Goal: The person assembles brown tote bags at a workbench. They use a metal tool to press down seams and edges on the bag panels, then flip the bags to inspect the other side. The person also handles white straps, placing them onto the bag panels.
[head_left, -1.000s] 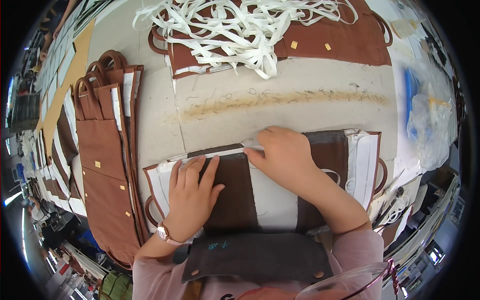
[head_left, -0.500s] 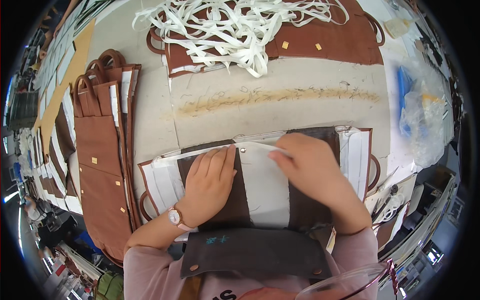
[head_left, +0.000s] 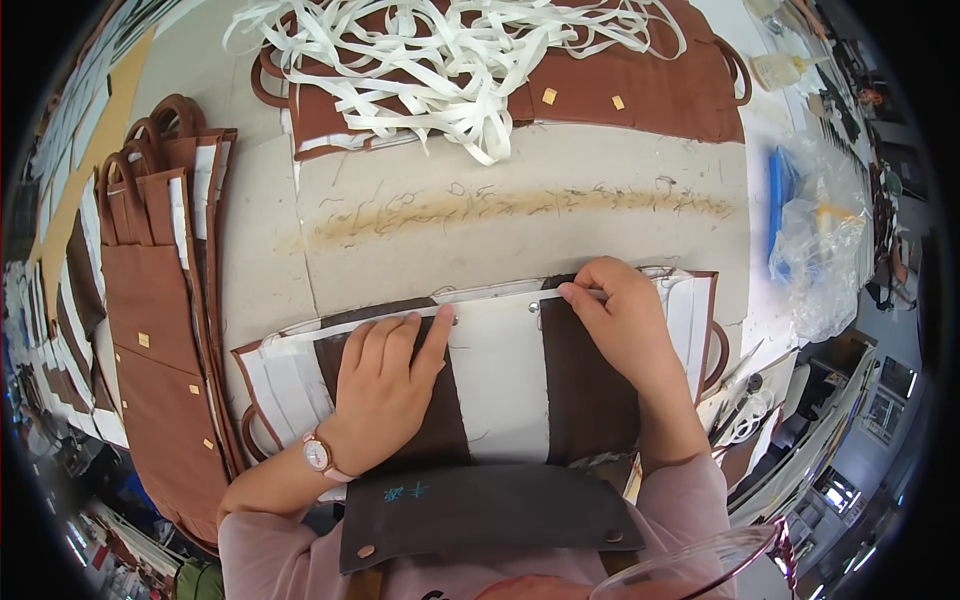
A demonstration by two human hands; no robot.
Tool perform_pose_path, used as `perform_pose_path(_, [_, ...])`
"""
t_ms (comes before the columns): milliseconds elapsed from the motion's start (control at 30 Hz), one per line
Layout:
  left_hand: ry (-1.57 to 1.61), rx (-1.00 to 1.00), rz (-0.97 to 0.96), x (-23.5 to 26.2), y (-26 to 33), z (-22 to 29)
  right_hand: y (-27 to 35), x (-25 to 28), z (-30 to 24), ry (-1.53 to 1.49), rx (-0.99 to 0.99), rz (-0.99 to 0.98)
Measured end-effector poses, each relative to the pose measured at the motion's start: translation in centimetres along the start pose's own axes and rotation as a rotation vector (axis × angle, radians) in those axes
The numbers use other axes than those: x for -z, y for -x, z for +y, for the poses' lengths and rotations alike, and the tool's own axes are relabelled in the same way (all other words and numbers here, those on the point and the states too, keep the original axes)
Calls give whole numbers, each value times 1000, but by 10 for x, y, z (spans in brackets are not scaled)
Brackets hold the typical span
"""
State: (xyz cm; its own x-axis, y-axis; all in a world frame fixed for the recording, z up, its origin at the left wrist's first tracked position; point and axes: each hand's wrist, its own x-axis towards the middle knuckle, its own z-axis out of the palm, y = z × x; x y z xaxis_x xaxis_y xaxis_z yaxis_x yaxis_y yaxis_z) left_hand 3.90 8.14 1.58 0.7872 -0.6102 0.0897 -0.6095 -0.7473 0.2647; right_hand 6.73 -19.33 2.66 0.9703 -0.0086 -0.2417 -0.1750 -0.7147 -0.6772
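A brown bag piece with its white and dark brown lining side (head_left: 500,390) up lies in front of me, a brown handle showing at each end. A narrow white tape (head_left: 500,301) runs along its far edge. My left hand (head_left: 385,380), with a watch on the wrist, rests with fingers laid out over the tape and lining. My right hand (head_left: 622,325) pinches the tape between thumb and forefinger farther right. Two small round metal snaps, a left snap (head_left: 455,321) and a right snap (head_left: 534,308), sit just below the tape.
A heap of white tape (head_left: 480,70) lies on brown bag pieces (head_left: 640,75) at the far side. Stacked brown bag pieces (head_left: 150,290) stand at left. Clear plastic wrapping (head_left: 825,245), a small bottle (head_left: 780,70) and scissors (head_left: 745,415) are at right.
My right hand has moved the tape down along the far edge, so it now lies straighter. The right snap has come into view. The whole view has shifted a little.
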Motion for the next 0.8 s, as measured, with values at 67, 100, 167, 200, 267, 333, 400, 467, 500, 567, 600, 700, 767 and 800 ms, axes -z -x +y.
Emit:
perform_pose_path(67, [-7, -16, 5, 0, 0, -1, -1, 0, -1, -15, -20, -7])
perform_pose_path(100, [-10, -8, -5, 1, -1, 0, -2, 1, -2, -18, -30, -17])
perform_pose_path(167, [-13, 7, -25, 4, -3, 2, -3, 1, -3, -3, -21, -13])
perform_pose_path(200, [-12, 6, -32, 5, -4, 3, -2, 0, -4, 15, -2, 0])
perform_pose_path(267, [-12, 5, -43, 8, -9, 4, -2, -1, -5, 42, 27, 9])
perform_pose_path(333, [-8, 17, -93, 12, -12, 3, -4, 1, -6, 60, 45, -1])
perform_pose_path(400, [-13, 12, -129, 14, -15, 1, -4, 2, -7, 59, 26, -17])
perform_pose_path(467, [-27, -9, -149, 15, -17, -2, -5, 3, -6, 60, 20, -28])
perform_pose_path(500, [-39, -28, -119, 16, -19, -2, -5, 3, -6, 62, 24, -31])
perform_pose_path(567, [-60, -67, -60, 17, -22, -1, -5, 3, -6, 70, 31, -30])
perform_pose_path(600, [-21, -82, -55, 14, -23, -1, -5, 3, -6, 75, 33, -26])
perform_pose_path(700, [61, -117, -53, 6, -24, 1, -5, 2, -6, 86, 33, -20])
perform_pose_path(767, [66, -129, -72, 6, -24, 0, -5, 2, -6, 94, 41, -18])
perform_pose_path(800, [79, -130, -83, 6, -24, -1, -5, 1, -6, 100, 52, -16])
